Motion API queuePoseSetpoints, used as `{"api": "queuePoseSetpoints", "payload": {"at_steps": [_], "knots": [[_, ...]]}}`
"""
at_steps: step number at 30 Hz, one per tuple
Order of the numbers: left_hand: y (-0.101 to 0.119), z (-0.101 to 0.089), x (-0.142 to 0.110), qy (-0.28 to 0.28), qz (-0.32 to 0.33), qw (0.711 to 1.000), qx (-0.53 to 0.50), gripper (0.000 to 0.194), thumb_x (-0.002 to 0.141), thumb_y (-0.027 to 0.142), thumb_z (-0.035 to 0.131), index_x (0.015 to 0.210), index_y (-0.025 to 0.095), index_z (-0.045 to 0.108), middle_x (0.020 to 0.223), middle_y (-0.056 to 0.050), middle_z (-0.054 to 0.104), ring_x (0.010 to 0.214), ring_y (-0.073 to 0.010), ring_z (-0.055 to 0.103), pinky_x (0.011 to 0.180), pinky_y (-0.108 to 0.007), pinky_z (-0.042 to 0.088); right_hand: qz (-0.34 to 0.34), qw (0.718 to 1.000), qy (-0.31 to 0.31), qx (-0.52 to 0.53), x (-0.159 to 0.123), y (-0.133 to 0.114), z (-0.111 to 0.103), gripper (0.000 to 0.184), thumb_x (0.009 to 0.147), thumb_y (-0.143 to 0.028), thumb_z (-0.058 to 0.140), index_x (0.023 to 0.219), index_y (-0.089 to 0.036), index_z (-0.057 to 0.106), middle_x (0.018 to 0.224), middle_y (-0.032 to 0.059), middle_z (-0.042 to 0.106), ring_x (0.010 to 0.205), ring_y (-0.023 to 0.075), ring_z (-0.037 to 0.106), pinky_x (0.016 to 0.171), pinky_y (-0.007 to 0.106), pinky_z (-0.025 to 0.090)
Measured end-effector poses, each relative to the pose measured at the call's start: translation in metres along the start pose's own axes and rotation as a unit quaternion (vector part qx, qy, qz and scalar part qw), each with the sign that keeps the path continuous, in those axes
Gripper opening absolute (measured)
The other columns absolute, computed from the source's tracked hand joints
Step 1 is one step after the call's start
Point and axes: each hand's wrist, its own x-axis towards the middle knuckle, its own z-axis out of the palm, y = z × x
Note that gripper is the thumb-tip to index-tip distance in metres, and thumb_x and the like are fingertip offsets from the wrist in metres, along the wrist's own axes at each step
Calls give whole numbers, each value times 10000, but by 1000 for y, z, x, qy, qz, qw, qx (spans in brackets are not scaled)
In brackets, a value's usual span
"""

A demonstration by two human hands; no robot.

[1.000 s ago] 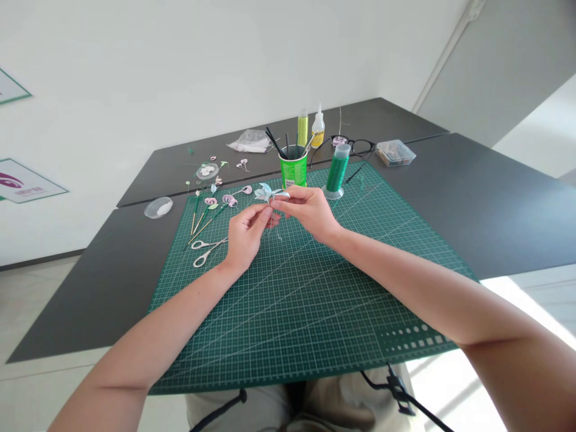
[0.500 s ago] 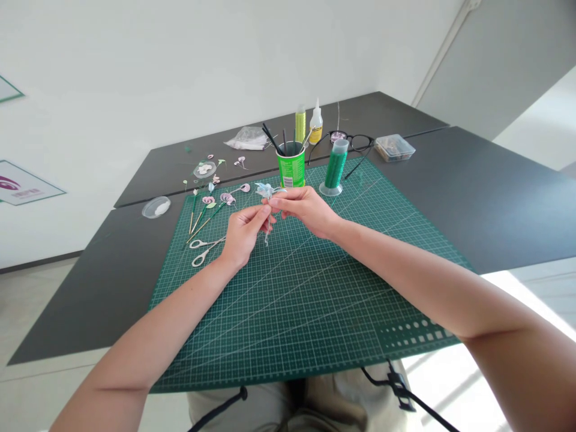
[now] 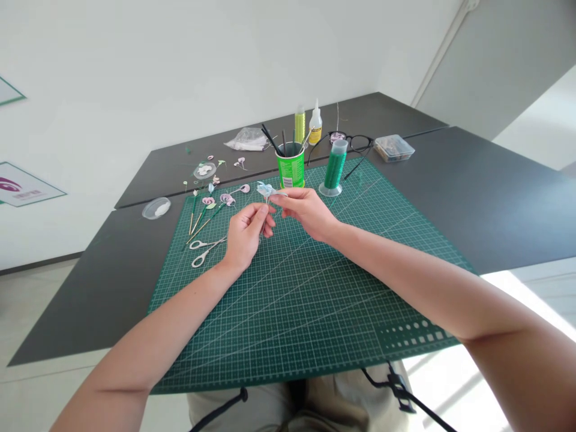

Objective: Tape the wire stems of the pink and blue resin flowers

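Observation:
A small pale blue flower (image 3: pixel 265 189) is held up between my hands over the green cutting mat (image 3: pixel 306 312). My left hand (image 3: pixel 246 231) pinches its thin stem just below the petals. At the petals' right side, my right hand (image 3: pixel 308 210) closes thumb and fingers on the flower's edge; a pale petal sticks out over the fingers. Left of my left hand lie scissors (image 3: pixel 200 258), their blades partly hidden behind it. Beyond them rest several pink and lilac flowers (image 3: pixel 226 199) on green-wrapped stems.
Behind my hands stands a green cup (image 3: pixel 291 168) with dark sticks. To its right are a green thread spool (image 3: pixel 336 168), a glue bottle (image 3: pixel 315 126), black eyeglasses (image 3: pixel 360 144) and a clear box (image 3: pixel 393 148). Small dishes (image 3: pixel 156 208) and a plastic bag (image 3: pixel 247 139) lie farther left.
My left fingers have shifted slightly on the stem, and the dangling stem ends are now mostly hidden by that hand. The flower has turned a little; the right hand stays at it.

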Motion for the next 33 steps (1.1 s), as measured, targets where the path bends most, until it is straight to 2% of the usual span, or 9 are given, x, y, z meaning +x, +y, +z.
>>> {"api": "queuePoseSetpoints", "payload": {"at_steps": [11, 15, 16, 19, 22, 24, 27, 29, 33], "knots": [[-4, 0, -3, 30, -22, 999, 25, 415, 973, 622, 708, 1006, 216, 785, 902, -80, 841, 703, -187, 762, 661, -304, 603, 18, 998, 32, 46, 0, 1, 1, 263, 683, -428, 908, 785, -215, 794, 909, 12, 702, 869, 141, 614, 747, 281, 518], [-7, -20, 13, 61, 33, 980, 184, 328, 1042, 479, 620, 948, 217, 792, 887, -72, 836, 735, -203, 757, 729, -325, 594, 11, 995, 86, 55, 4, -2, -4, 255, 656, -386, 924, 738, -218, 749, 923, 1, 643, 828, 117, 544, 693, 246, 495], [-8, -27, 18, 67, 50, 963, 257, 303, 1047, 434, 604, 946, 226, 799, 908, -62, 837, 767, -212, 759, 780, -343, 595, 8, 994, 94, 50, 5, -2, -5, 262, 646, -377, 931, 739, -218, 744, 906, -3, 625, 813, 114, 530, 682, 243, 491], [-9, -44, 32, 88, 60, 945, 308, 138, 944, 303, 716, 973, 222, 824, 1077, -95, 843, 1014, -309, 762, 1045, -472, 542, -2, 996, 93, 5, 8, -2, -8, 292, 643, -387, 938, 724, -212, 719, 845, -11, 598, 768, 110, 508, 652, 248, 484], [-5, -45, 33, 95, 76, 940, 319, 215, 922, 265, 714, 1097, 196, 818, 1308, -146, 791, 1280, -358, 684, 1209, -527, 430, -10, 997, 63, -34, 8, -1, -6, 301, 649, -400, 926, 738, -208, 712, 809, -7, 635, 725, 116, 544, 624, 271, 491], [1, -38, 26, 67, 101, 948, 295, 275, 1011, 338, 613, 1169, 218, 803, 1309, -115, 794, 1202, -303, 719, 1158, -474, 492, -18, 998, 24, -56, 6, 0, -4, 271, 692, -390, 880, 803, -203, 719, 818, 8, 696, 701, 128, 598, 640, 297, 520], [10, -27, 13, 20, 78, 983, 163, 355, 1034, 295, 506, 1265, 214, 763, 1288, -107, 809, 1110, -263, 766, 1016, -419, 586, -76, 988, -28, -134, 0, 0, 1, 141, 791, -325, 748, 841, -198, 709, 823, 18, 737, 677, 134, 635, 683, 324, 545], [13, -24, 8, -35, 61, 994, 81, 459, 953, 230, 569, 1395, 222, 689, 1397, -111, 771, 1252, -281, 738, 979, -397, 617, -129, 973, -31, -191, -5, 1, 3, 78, 820, -280, 701, 826, -204, 710, 803, 5, 727, 692, 131, 628, 699, 317, 541], [9, -23, 6, -107, 96, 989, 35, 723, 907, 244, 741, 1591, 253, 507, 1540, -128, 686, 1445, -304, 643, 1178, -461, 554, -182, 961, -29, -209, -7, 3, 4, 86, 837, -254, 698, 878, -205, 755, 904, 16, 782, 802, 147, 676, 740, 303, 561]]}}
